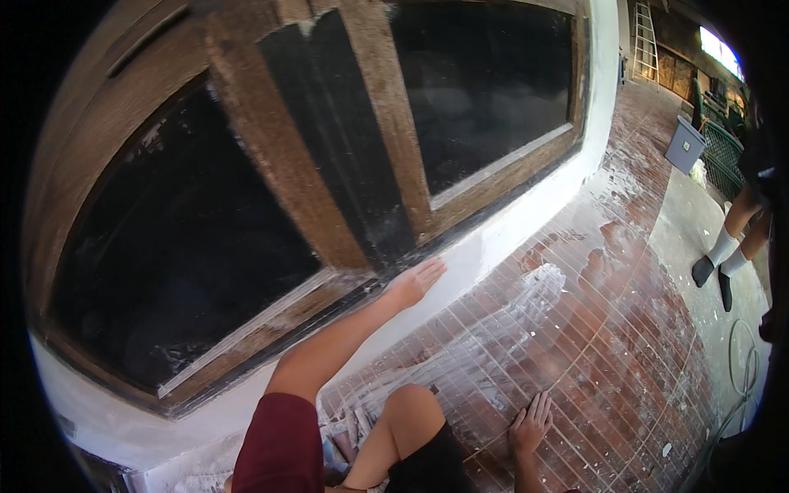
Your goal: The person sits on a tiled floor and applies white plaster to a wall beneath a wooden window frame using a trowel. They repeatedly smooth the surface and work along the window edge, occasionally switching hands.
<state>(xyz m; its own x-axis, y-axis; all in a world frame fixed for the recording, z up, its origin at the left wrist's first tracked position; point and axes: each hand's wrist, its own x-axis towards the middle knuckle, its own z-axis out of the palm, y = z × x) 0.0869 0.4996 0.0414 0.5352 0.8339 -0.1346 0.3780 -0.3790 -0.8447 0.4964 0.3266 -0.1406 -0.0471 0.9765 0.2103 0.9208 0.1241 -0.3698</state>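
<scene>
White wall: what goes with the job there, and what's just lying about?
Probably the job: white wall; left grip, laid flat against it.
Probably just about: grey bin; ladder, both farther back.

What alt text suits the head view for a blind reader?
A person's left hand lies on the white wall below a wood-framed window; the right hand rests on a red tiled floor smeared with white. Another person's legs show at right.
</scene>
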